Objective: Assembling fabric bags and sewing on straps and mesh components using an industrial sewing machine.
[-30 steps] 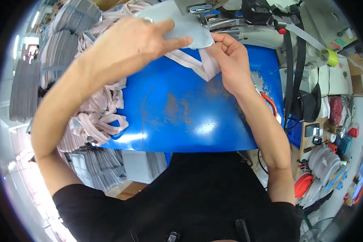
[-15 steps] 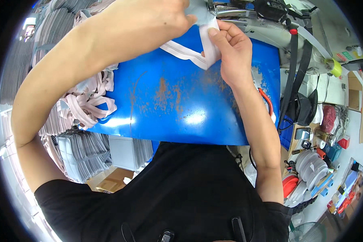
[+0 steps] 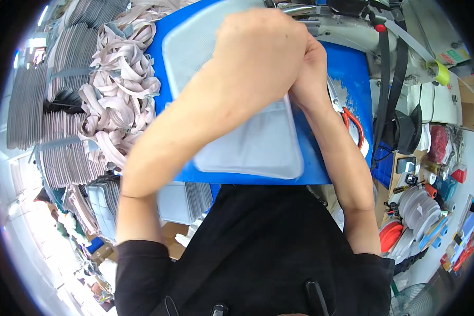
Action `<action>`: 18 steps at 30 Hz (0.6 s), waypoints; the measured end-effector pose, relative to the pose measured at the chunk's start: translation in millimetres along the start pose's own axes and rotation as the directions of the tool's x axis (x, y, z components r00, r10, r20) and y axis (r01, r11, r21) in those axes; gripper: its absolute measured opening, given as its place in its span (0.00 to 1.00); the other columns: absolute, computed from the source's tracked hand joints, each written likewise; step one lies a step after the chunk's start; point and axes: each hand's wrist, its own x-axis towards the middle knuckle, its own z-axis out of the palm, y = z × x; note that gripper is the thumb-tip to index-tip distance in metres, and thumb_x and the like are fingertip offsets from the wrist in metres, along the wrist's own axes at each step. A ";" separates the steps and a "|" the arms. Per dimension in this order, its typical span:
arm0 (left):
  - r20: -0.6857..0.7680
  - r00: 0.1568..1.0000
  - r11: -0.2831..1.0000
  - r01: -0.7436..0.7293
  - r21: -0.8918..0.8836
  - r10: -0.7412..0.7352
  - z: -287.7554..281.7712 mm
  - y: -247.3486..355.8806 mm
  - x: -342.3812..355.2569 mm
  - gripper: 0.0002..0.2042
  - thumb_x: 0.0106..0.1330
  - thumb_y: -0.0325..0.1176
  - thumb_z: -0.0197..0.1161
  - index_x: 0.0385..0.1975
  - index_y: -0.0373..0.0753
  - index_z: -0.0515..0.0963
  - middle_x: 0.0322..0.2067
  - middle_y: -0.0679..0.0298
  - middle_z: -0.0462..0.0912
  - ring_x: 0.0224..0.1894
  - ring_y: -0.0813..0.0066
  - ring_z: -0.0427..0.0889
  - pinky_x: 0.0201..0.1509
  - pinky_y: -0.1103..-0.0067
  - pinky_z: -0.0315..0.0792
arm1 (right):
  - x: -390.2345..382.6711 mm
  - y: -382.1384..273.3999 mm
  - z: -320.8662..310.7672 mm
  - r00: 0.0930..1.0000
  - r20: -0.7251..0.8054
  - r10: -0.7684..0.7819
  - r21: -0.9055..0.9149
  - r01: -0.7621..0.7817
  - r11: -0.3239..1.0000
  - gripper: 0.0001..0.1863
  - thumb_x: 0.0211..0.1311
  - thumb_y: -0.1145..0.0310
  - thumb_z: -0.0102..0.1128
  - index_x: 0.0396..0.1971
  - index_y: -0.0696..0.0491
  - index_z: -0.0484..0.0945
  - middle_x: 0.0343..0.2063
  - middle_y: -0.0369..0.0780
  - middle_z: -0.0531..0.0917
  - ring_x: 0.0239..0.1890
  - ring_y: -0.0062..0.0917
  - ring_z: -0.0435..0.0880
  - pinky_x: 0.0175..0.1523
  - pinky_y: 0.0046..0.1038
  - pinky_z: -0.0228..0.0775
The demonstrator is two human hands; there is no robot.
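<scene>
A pale grey, partly mesh fabric piece [image 3: 253, 145] with rounded corners lies on the blue table [image 3: 313, 152]. Its upper part [image 3: 187, 55] shows on the other side of my left forearm, which crosses over the middle. My left hand [image 3: 263, 45], closed with its back up, is at the far side of the table. Close against it, my right hand [image 3: 312, 68] has its fingers curled. The left hand hides most of the fingertips, so whatever they pinch cannot be made out. Scissors with red-orange handles [image 3: 355, 126] lie beside my right forearm.
A sewing machine [image 3: 347, 39] stands at the far right, with black straps hanging by it. Tangled pale pink strips [image 3: 116, 84] heap up on the left next to stacked grey panels [image 3: 71, 63]. White and red discs [image 3: 413, 208] sit on the right.
My left arm has swung rightward, and my two hands are now together. The grey piece now spreads over the table toward me. The white zipper strip my right hand pinched is hidden.
</scene>
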 end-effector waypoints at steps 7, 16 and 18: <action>-0.029 0.989 0.860 0.113 -0.497 -0.147 -1.0 9.8 -88.0 0.43 0.50 0.46 0.80 0.70 0.43 0.73 0.64 0.50 0.73 0.61 0.48 0.77 0.59 0.64 0.77 | -17.7 -3.7 -4.8 0.995 0.063 0.078 0.077 -0.083 0.994 0.17 0.76 0.72 0.62 0.60 0.61 0.79 0.37 0.38 0.90 0.37 0.15 0.86 0.43 0.20 0.78; 0.183 0.972 0.983 -0.122 -0.137 0.146 -45.0 22.4 -147.3 0.37 0.60 0.29 0.67 0.74 0.61 0.72 0.32 0.65 0.68 0.28 0.71 0.73 0.29 0.77 0.75 | -55.9 -17.8 -14.8 0.978 0.110 0.176 0.134 -0.190 0.972 0.18 0.79 0.70 0.59 0.62 0.62 0.78 0.40 0.40 0.90 0.38 0.15 0.87 0.43 0.19 0.78; 0.205 0.958 0.979 -0.195 -0.052 0.201 -58.2 11.2 -137.0 0.36 0.62 0.33 0.66 0.74 0.60 0.71 0.29 0.65 0.64 0.24 0.73 0.73 0.22 0.79 0.74 | -60.6 -17.3 -15.9 0.976 0.174 0.129 0.190 -0.162 0.968 0.18 0.79 0.71 0.58 0.62 0.62 0.78 0.40 0.39 0.91 0.38 0.14 0.87 0.41 0.18 0.78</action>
